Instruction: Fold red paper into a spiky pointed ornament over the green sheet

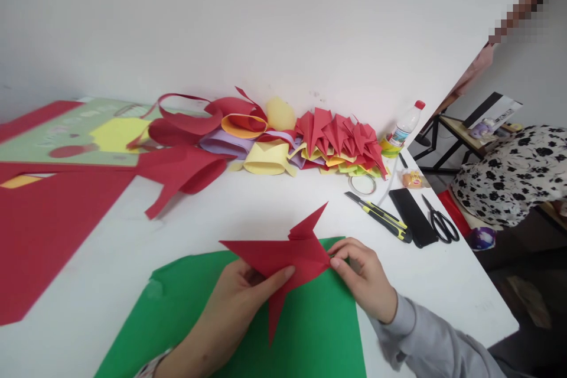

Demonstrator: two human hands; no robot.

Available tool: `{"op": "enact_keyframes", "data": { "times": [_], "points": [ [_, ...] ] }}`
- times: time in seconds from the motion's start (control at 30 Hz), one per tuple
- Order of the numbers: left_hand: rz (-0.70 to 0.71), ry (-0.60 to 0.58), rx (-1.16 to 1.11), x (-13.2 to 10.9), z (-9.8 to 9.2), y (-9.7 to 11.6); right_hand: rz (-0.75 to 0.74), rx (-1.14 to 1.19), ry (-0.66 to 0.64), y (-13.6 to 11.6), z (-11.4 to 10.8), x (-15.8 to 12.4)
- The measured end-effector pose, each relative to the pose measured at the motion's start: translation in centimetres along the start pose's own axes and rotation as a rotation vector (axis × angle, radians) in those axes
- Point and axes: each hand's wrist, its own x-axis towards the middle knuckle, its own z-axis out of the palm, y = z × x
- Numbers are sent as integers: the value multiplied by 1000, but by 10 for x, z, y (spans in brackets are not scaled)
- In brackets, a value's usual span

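A folded, pointed piece of red paper [305,257] is held up between the two hands, above a broad sheet of smooth green paper [323,331] that lies on a white tabletop [425,289]. The left hand [234,298] grips it from below and the near side, the thumb lying flat across the red face and the other fingers mostly hidden behind it. The right hand [367,280] pinches the narrow right-hand corner between thumb and fingertips. One long point reaches out to the left, another stands up and away, and a third hangs down in front of the green sheet. The red piece looks very light, and its crisp edges suggest fairly stiff paper that keeps a crease but would bend or crumple under a hard squeeze. It should not be especially slippery. The thin points are probably its most fragile parts, so the broad, layered middle seems the best place for a firm hold, with only a light fingertip pinch at the corners. Beyond the hands, near the wall, sits a crowded row of folded red paper shapes [339,136]; closer, to the right, lie a yellow-and-black box cutter [385,220], a flat black rectangular object [413,217] and black-handled scissors [443,227], all well apart from the red piece.
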Motion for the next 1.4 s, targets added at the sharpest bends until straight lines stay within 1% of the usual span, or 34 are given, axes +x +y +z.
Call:
{"op": "enact_keyframes", "data": {
  "times": [0.13, 0.2, 0.3, 0.43, 0.57, 0.67, 0.73, 0.8, 0.9, 1.0, 1.1, 1.17, 1.27, 1.33, 1.4],
  "points": [
    [-66, -1, -104, -2, 5, 8, 168, 98, -30, 2, 3, -1],
    [-94, -8, -121, -2, 7, 11, 181, 121, -30, 2, 4, -3],
    [-144, -37, -164, -3, 7, 11, 124, 120, -15, 5, 6, -5],
    [-168, -38, -199, -4, 6, 8, 21, 24, -55, 6, 5, -5],
    [-117, -16, -158, -2, 5, 7, -84, 5, -34, 1, 2, -2],
    [-87, 16, -125, -1, 5, 8, -84, 45, -25, -1, 1, -2],
    [-124, -1, -139, -2, 5, 9, -44, 63, -45, 0, 3, -4],
    [-165, -15, -160, -2, 6, 10, 29, 117, -67, 3, 5, -5],
    [-169, -11, -159, -3, 7, 10, 196, 338, -89, 9, 9, -5],
    [-147, -6, -159, -2, 7, 9, 349, 584, -153, 14, 10, -2],
    [-148, -1, -153, -2, 5, 7, 396, 676, -217, 15, 10, -1],
    [-142, 0, -124, -2, 5, 6, 368, 657, -228, 12, 10, -2],
    [-94, -5, -45, -1, 6, 3, 266, 486, -173, 6, 12, -5],
    [-56, -48, 11, -2, 8, 1, 197, 343, -103, 3, 15, -6],
    [-46, -110, 44, -3, 10, -1, 158, 253, -53, 1, 18, -7]
  ]
}}
